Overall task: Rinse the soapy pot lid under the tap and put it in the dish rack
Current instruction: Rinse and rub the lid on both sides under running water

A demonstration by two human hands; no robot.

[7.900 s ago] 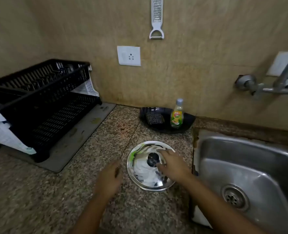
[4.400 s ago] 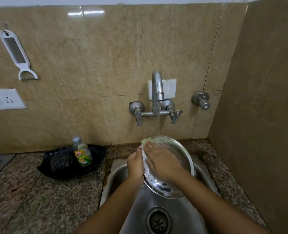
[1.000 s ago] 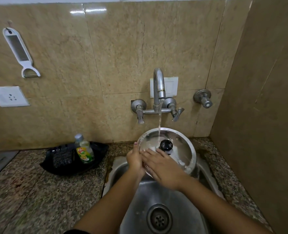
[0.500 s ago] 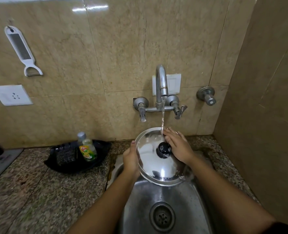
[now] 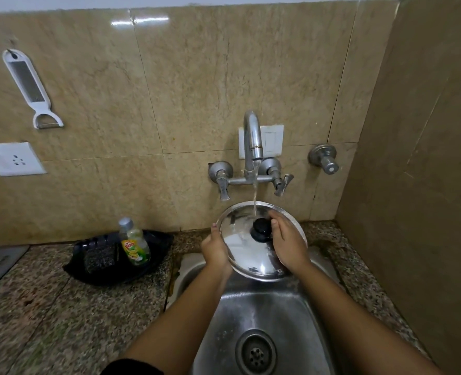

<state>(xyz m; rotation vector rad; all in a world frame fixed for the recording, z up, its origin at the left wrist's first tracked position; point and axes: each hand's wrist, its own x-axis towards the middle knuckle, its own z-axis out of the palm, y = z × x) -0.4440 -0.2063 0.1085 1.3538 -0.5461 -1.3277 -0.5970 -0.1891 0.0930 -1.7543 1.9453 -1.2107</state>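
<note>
The round steel pot lid (image 5: 247, 250) with a black knob (image 5: 261, 230) is tilted toward me over the steel sink (image 5: 253, 315). Water runs from the wall tap (image 5: 253, 139) onto its upper face, just above the knob. My left hand (image 5: 215, 249) grips the lid's left rim. My right hand (image 5: 287, 243) lies flat on the lid's right side, beside the knob. A pale wet film shows on the lid's left half. The dish rack is out of view.
A black tray (image 5: 116, 255) with a scrubber and a dish soap bottle (image 5: 134, 242) sits on the granite counter (image 5: 48, 315) left of the sink. A side wall (image 5: 426, 158) closes in on the right. A grater-peeler (image 5: 30, 87) hangs on the back wall.
The lid was turned from underside to knob side facing me. My right hand slid from the lower face up and over to the right of the knob; most foam has washed off.
</note>
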